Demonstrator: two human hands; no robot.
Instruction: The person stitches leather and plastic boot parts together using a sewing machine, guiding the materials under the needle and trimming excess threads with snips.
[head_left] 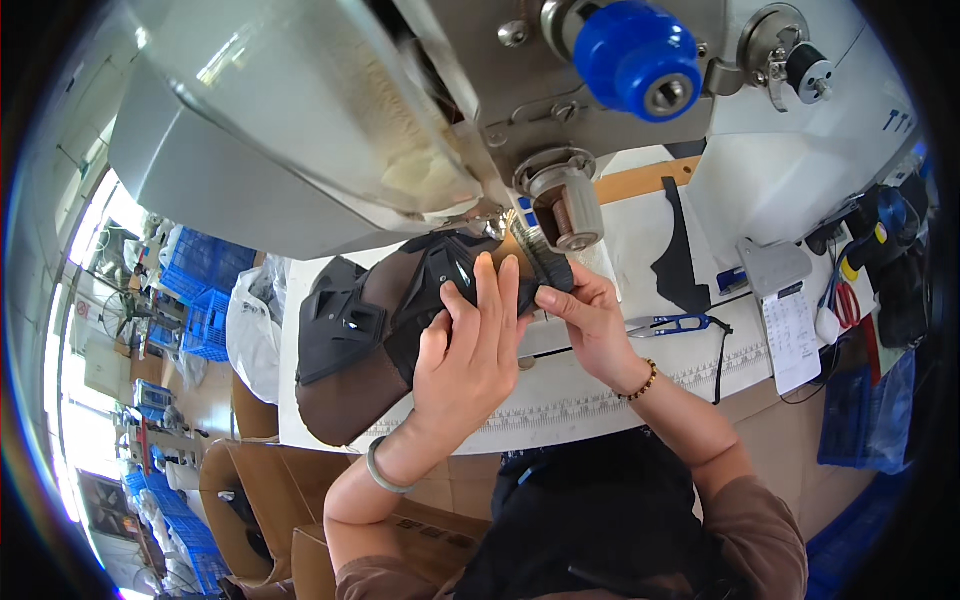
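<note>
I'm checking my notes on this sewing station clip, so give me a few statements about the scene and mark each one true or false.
1. Both hands rest on the black and brown piece at the sewing machine. True.
2. The left hand lies flat on the piece with a bangle on its wrist. True.
3. The right hand holds the blue-handled snips. False: the blue-handled snips lie on the table, beside that hand.
4. The machine's knob is red. False: the knob is blue.
</note>
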